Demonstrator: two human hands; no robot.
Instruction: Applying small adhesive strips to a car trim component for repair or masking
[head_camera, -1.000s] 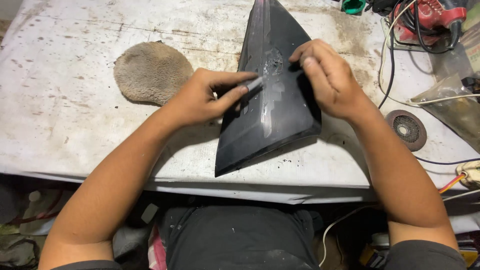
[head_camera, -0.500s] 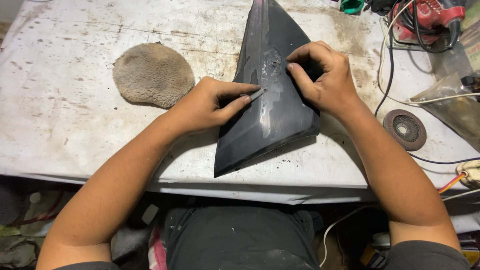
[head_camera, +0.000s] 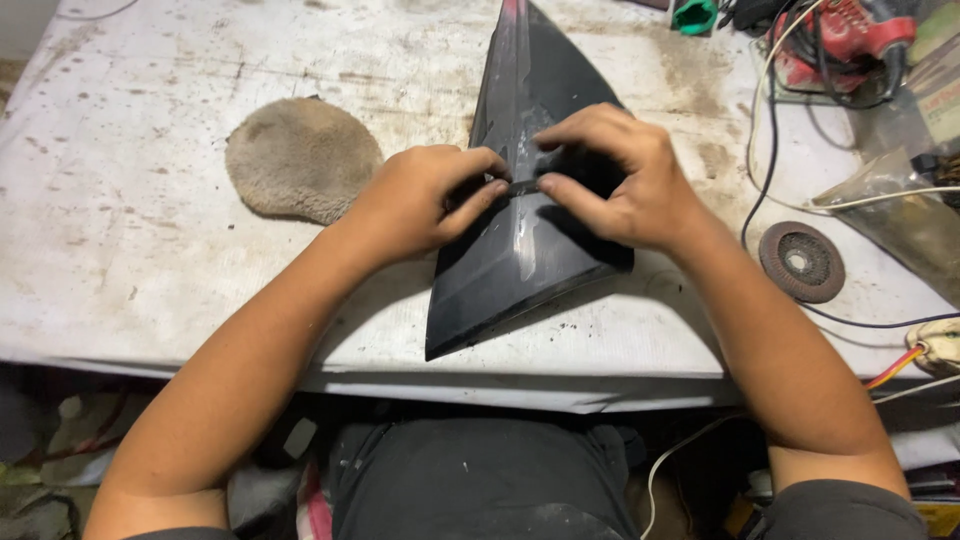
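My left hand (head_camera: 420, 200) and right hand (head_camera: 625, 180) meet at centre frame, each pinching one end of a small dark strip (head_camera: 522, 187) against the black triangular panel (head_camera: 520, 250). The panel lies flat on the stained white table (head_camera: 120, 250), with a round wool pad (head_camera: 300, 158) to its left.

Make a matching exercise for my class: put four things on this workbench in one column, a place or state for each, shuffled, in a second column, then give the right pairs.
Things:
1. black triangular panel
2. woolly polishing pad
3. round abrasive disc
4. red power tool

Places or states:
A. far right corner, among cables
B. under both hands, mid-table
C. flat, left of the left hand
D. flat, right of the right hand

Pairs: 1-B, 2-C, 3-D, 4-A
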